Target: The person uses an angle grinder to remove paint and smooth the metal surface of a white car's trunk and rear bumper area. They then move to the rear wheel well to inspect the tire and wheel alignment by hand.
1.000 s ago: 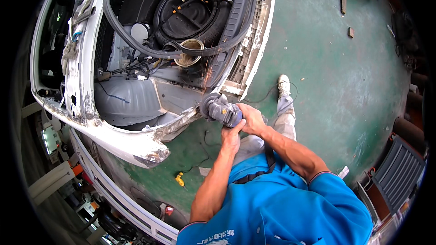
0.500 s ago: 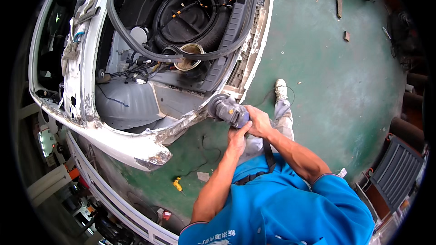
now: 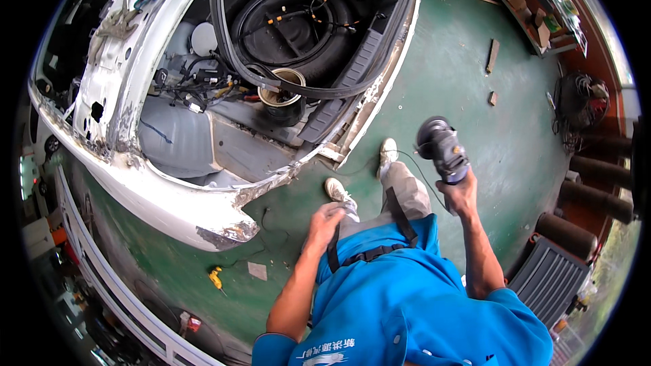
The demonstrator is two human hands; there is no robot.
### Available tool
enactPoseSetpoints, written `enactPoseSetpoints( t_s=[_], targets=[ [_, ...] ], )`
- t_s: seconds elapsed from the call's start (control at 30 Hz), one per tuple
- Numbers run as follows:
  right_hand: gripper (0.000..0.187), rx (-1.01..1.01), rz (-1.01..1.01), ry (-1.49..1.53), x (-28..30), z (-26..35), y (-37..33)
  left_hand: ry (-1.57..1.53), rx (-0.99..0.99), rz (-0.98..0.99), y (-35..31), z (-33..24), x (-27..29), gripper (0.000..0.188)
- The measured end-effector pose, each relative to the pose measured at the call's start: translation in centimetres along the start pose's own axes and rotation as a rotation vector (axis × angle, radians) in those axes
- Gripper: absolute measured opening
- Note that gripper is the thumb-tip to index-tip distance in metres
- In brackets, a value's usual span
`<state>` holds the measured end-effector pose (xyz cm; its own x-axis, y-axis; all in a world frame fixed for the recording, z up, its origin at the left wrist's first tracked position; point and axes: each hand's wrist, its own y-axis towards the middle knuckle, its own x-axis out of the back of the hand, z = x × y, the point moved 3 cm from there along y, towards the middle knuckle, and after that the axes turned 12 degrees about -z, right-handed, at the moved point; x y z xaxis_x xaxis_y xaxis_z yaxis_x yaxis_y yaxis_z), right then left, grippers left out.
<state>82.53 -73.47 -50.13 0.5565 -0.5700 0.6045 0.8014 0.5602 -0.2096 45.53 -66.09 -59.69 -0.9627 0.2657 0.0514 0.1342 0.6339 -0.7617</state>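
Note:
My right hand grips a corded angle grinder by its rear body, holding it up over the floor to the right of my legs. The grinder's round head points away from me, clear of the car. My left hand hangs by my left thigh, empty, its fingers loosely bent and apart. Ahead and to the left stands a white car body with its rear opened up and bare, scuffed metal along the edge. A loose black rubber seal loops across the trunk opening.
Inside the trunk are a spare wheel, wiring and an open can. A yellow power drill lies on the green floor at lower left. Wood pieces lie at right, before a shelf and several brown cylinders.
My left hand has let go of the grinder and dropped back to my thigh. The grinder has moved right, away from the car's edge, in my right hand alone. My view has shifted right.

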Motion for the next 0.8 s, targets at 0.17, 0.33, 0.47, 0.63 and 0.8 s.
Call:
enactPoseSetpoints(
  t_s=[0.17,0.33,0.47,0.63,0.8],
  targets=[
    [0.040,-0.119,0.069,-0.028,0.7,-1.1,5.8,-0.057,0.082,-0.271,1.2,-0.2,2.2,0.051],
    [0.037,-0.248,0.249,0.008,-0.6,-3.5,12.9,-0.237,0.093,-0.557,1.2,-2.9,0.9,0.050],
    [0.035,-0.280,0.326,-0.089,-1.6,-4.6,17.7,-0.323,0.042,-0.709,1.4,-5.7,-1.2,0.047],
    [0.039,-0.313,0.401,-0.190,-1.7,-6.0,21.4,-0.394,-0.015,-0.833,2.7,-8.3,-2.4,0.043],
    [0.045,-0.350,0.423,-0.212,-1.9,-6.7,23.0,-0.444,-0.057,-0.941,3.5,-9.7,-2.3,0.026]
  ],
)
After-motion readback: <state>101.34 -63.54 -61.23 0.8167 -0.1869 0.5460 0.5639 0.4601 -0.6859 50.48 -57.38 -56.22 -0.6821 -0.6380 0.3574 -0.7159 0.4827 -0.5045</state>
